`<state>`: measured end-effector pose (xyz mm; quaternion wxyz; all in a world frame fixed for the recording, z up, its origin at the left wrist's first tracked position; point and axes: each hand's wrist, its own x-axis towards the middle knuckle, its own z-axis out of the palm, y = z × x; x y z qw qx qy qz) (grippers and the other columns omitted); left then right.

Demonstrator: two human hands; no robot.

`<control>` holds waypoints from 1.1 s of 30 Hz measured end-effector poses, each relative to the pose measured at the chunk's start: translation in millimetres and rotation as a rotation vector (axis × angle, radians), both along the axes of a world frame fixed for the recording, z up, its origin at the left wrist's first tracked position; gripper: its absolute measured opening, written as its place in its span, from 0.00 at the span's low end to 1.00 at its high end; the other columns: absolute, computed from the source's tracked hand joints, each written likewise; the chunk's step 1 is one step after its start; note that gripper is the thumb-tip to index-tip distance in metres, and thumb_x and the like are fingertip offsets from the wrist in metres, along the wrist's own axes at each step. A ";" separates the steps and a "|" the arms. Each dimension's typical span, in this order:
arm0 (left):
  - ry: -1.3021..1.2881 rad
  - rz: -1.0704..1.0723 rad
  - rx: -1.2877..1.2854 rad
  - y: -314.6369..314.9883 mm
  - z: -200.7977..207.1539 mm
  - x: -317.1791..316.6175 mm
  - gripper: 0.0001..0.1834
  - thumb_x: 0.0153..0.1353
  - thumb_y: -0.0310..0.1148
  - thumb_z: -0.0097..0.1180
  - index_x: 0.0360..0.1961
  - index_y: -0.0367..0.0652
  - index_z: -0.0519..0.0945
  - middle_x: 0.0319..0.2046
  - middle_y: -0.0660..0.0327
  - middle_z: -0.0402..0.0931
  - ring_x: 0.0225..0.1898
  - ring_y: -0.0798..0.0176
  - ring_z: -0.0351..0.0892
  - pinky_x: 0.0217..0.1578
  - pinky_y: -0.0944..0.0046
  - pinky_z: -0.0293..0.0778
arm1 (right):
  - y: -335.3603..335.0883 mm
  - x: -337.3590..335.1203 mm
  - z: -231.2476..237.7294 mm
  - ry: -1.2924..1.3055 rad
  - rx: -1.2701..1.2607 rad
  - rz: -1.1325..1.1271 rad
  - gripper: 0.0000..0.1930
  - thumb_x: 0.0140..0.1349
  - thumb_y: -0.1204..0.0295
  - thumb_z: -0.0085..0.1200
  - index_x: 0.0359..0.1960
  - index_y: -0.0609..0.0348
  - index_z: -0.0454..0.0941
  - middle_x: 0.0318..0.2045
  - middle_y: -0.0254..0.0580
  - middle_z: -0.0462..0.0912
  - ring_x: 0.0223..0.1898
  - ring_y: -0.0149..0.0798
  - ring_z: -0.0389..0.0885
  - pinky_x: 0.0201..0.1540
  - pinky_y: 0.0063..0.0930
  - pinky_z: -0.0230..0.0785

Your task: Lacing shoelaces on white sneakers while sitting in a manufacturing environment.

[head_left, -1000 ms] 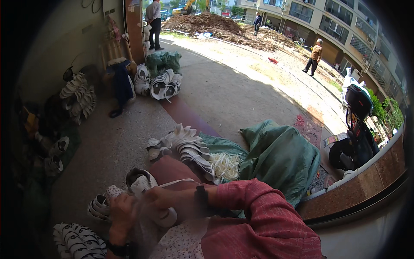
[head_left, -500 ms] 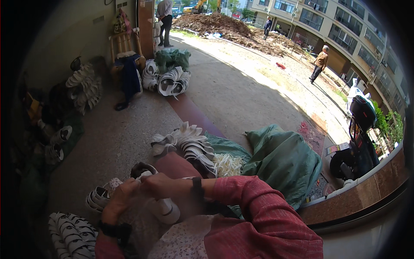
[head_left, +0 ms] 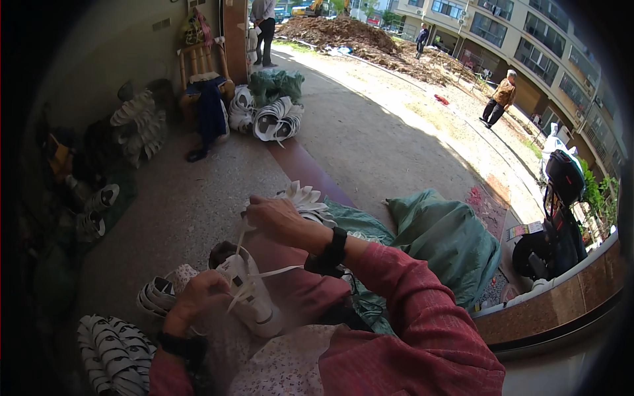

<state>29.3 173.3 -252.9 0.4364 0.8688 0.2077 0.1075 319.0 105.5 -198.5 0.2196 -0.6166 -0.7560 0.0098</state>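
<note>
Right fingers (head_left: pixel 255 210) hold lace (head_left: pixel 241 236) in open space above the shoe's rim (head_left: pixel 222 251).

- White shoe (head_left: pixel 259 305): at 7 o'clock in view, rounded end toward 5 o'clock.
- Pale lace (head_left: pixel 281 270): unfastened, strands toward 1 and 3 o'clock.

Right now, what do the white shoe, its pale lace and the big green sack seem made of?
White shoe: perhaps leather or synthetic, given its smooth, matte surface. Pale lace: probably dull textile; it bends like ribbon. Green sack: likely plastic sheeting, thin-looking with broad creases.
</note>
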 end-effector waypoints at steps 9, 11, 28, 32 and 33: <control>0.110 0.066 0.212 -24.3 29.0 26.6 0.13 0.49 0.41 0.71 0.25 0.43 0.83 0.28 0.62 0.76 0.35 0.59 0.76 0.37 0.61 0.72 | 5.4 -23.5 -39.9 2.117 -0.804 0.419 0.11 0.69 0.67 0.43 0.32 0.57 0.76 0.45 0.47 0.83 0.43 0.44 0.84 0.43 0.36 0.77; 0.069 0.061 0.240 -18.4 17.7 28.7 0.12 0.50 0.39 0.70 0.26 0.43 0.83 0.29 0.62 0.76 0.36 0.60 0.76 0.38 0.61 0.71 | 8.4 -20.2 -41.4 2.238 -0.811 0.280 0.13 0.71 0.68 0.41 0.31 0.57 0.76 0.44 0.46 0.83 0.40 0.42 0.84 0.46 0.34 0.77; 0.051 0.081 -0.188 -12.4 8.3 14.8 0.09 0.55 0.35 0.67 0.28 0.39 0.85 0.35 0.64 0.73 0.42 0.66 0.73 0.44 0.66 0.70 | 25.3 113.0 -53.9 2.326 -0.333 0.117 0.08 0.70 0.73 0.42 0.35 0.62 0.73 0.29 0.40 0.78 0.27 0.33 0.76 0.37 0.29 0.76; 0.067 -0.012 -0.368 -2.9 14.9 13.6 0.09 0.55 0.34 0.68 0.32 0.40 0.86 0.39 0.65 0.72 0.44 0.67 0.72 0.46 0.67 0.69 | 23.6 153.9 -44.0 2.407 -0.174 0.000 0.06 0.70 0.74 0.41 0.36 0.62 0.70 0.28 0.39 0.75 0.25 0.33 0.72 0.36 0.28 0.73; 0.108 -0.028 -0.431 -1.3 15.8 12.4 0.09 0.55 0.34 0.68 0.32 0.40 0.86 0.40 0.65 0.72 0.44 0.68 0.72 0.47 0.67 0.69 | 23.0 166.1 -42.1 2.424 -0.106 -0.048 0.05 0.70 0.75 0.41 0.36 0.62 0.68 0.27 0.38 0.73 0.25 0.33 0.70 0.35 0.28 0.72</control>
